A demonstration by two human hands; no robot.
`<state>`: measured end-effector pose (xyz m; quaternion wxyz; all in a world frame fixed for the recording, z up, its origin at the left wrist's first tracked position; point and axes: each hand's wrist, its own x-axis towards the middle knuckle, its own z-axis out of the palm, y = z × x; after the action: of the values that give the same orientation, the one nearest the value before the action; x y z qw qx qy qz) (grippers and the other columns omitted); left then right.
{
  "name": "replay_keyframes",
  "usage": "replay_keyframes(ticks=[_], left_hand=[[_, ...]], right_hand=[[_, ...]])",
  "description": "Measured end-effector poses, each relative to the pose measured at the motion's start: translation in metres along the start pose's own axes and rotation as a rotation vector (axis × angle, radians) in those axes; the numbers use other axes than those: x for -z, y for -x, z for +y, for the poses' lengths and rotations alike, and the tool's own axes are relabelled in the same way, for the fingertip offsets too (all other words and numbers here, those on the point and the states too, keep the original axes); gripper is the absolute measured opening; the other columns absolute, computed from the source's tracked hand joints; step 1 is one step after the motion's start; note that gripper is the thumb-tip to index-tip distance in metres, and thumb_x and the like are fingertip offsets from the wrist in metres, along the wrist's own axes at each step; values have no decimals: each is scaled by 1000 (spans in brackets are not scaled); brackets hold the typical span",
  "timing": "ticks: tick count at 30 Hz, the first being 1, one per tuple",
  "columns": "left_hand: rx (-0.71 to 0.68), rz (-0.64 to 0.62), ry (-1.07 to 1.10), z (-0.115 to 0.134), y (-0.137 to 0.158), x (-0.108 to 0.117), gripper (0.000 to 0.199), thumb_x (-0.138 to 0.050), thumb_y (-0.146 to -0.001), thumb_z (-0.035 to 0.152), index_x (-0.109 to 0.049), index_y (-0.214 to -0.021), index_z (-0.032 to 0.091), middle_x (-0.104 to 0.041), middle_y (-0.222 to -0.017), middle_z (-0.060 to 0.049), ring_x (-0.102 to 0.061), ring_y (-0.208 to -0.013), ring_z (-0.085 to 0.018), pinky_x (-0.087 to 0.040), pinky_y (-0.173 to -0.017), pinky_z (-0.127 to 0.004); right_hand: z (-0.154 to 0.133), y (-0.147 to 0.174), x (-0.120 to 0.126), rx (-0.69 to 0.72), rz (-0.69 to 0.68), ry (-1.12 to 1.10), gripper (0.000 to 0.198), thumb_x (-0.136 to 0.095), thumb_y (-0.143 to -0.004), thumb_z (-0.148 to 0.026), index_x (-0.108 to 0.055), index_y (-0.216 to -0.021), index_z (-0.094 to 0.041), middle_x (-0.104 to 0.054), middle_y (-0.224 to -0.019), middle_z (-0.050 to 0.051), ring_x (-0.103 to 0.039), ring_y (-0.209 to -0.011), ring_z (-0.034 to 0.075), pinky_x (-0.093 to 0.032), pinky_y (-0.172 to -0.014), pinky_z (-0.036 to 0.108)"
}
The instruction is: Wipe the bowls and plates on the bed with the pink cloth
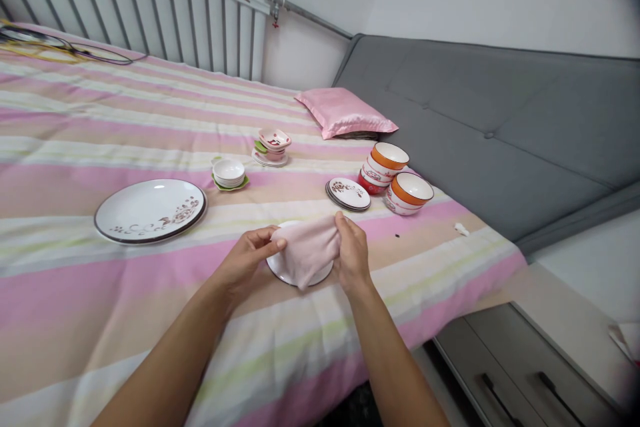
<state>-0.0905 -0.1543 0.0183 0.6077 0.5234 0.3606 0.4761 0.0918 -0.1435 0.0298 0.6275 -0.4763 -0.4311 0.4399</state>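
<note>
A pale pink cloth (307, 252) is stretched between my two hands, above a white dark-rimmed plate (323, 275) on the striped bedsheet. My left hand (253, 250) pinches the cloth's left side, thumb on top, by the plate's left edge. On the other side, my right hand (353, 252) grips the cloth's upper right corner with closed fingers. The cloth hides most of the plate. Just beyond my right hand lies a stack of small patterned plates (353, 193).
Large oval plates (150, 210) lie to the left. Stacked small white dishes (229, 172) and patterned dishes (274, 141) stand farther back. Orange-rimmed bowls (390, 157) are stacked near the grey headboard (460, 107), below a pink pillow (347, 112). A drawer cabinet (520, 360) is at lower right.
</note>
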Motion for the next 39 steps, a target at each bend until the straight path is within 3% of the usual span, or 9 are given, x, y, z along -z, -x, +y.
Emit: replay_keyframes(ticks=[7,13,18,20,22,25,27,31,39], left_hand=[[54,-22,93,5,0,-1,26,-69,-72,40,-63,-73,15,-57,-64,1,-47,-60,-10,-36,-59,-21],[139,-241,134,6,5,-5,40,-74,-67,39,-67,-99,16,-67,-89,-4,-59,-77,-16,-43,-67,-23],[296,-338,234,2,15,-12,32,-74,-68,30,-70,-96,14,-70,-83,-6,-63,-72,-16,-47,-65,-24],[323,-313,294,2,16,-14,31,-73,-70,26,-70,-99,15,-71,-84,-7,-64,-73,-18,-50,-68,-27],[323,-251,358,3,16,-14,35,-73,-71,24,-68,-105,17,-72,-87,-7,-66,-77,-20,-51,-74,-32],[306,-122,422,4,12,-13,34,-71,-73,24,-68,-105,14,-72,-89,-10,-67,-78,-21,-52,-76,-34],[277,-4,457,4,8,-12,31,-70,-74,25,-69,-101,12,-72,-90,-12,-67,-78,-21,-52,-77,-32],[213,163,489,5,3,-10,25,-71,-73,27,-70,-93,11,-73,-89,-11,-67,-78,-20,-52,-76,-30],[186,95,497,7,6,-11,21,-70,-74,27,-71,-88,12,-73,-84,-9,-67,-71,-17,-53,-69,-25]], right_hand=[[-14,-2,-1,71,-11,-13,38,-56,-78,-56,-56,-74,-18,-43,-58,-5,-39,-57,10,-33,-55,21],[-33,4,-9,78,-135,-95,33,-57,-81,-49,-49,-70,-19,-40,-60,-6,-34,-54,7,-28,-52,20],[-45,14,-22,35,-224,3,36,-57,-80,-51,-47,-66,-19,-38,-57,-7,-37,-54,7,-32,-53,19],[-45,14,-26,8,-231,67,35,-55,-80,-53,-54,-74,-19,-48,-65,-5,-46,-61,9,-37,-58,20],[-41,12,-27,-34,-197,128,38,-51,-81,-56,-58,-92,-21,-59,-89,0,-55,-82,13,-43,-72,22],[-29,8,-20,-121,-113,197,52,-46,-81,-60,-50,-119,-23,-49,-130,6,-46,-119,18,-40,-93,29],[-21,7,-12,-174,-75,247,59,-48,-80,-59,-42,-127,-24,-41,-139,7,-40,-127,20,-37,-99,33],[-15,15,2,-262,-143,408,55,-52,-78,-59,-49,-119,-22,-56,-122,9,-56,-107,22,-40,-96,39],[-22,34,-4,-222,-423,286,51,-62,-76,-48,-51,-118,-21,-66,-101,7,-62,-93,20,-46,-85,34]])
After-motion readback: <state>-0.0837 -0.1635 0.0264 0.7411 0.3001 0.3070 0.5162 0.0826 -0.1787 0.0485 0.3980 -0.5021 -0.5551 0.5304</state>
